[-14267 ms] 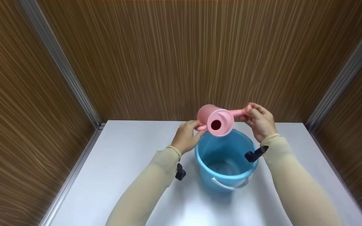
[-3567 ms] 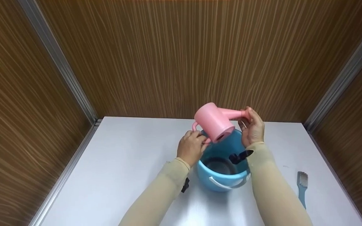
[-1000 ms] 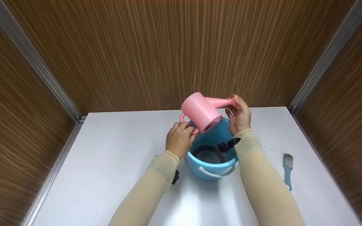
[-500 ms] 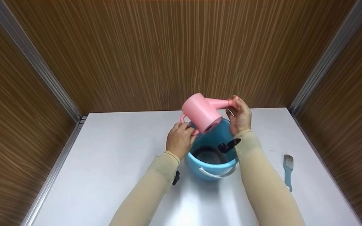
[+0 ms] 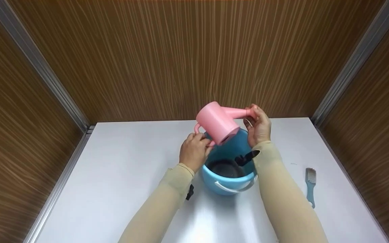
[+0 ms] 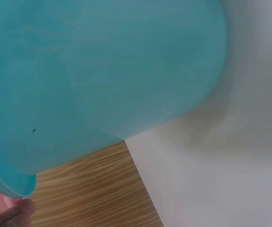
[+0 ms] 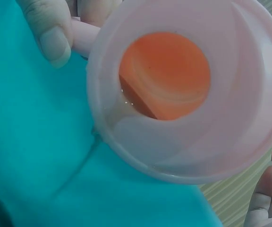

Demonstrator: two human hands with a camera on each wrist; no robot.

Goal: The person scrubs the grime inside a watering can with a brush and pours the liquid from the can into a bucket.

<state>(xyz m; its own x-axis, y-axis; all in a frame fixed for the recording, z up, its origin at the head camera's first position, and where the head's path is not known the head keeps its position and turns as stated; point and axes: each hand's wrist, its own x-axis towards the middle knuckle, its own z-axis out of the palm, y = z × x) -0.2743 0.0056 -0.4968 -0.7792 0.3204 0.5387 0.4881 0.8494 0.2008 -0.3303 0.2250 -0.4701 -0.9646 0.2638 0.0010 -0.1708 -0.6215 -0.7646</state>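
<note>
Over the blue bucket (image 5: 211, 180) a pink watering can (image 5: 216, 121) is tilted, mouth toward the bucket. My left hand (image 5: 193, 152) grips its handle at the left. My right hand (image 5: 260, 128) holds the flared end of the spout with its fingers. In the right wrist view, the can's round opening shows an orange inside, and a thin dark streak runs from its rim across the blue behind. A dark round patch covers the bucket floor. The left wrist view is mostly bucket wall (image 6: 126, 71), with left fingertips (image 6: 20, 210) at the lower left corner.
A brush with a blue-grey handle (image 5: 310, 192) lies on the white table (image 5: 130, 158), right of the right forearm. The bucket's white bail handle (image 5: 231, 189) hangs at its front. Wood-grain panels (image 5: 181, 60) enclose the table at the back and sides.
Since the oldest frame, the can has been tipped further, the brush has appeared at right, and the bucket floor has darkened. Over the last second, hands and can hold nearly still.
</note>
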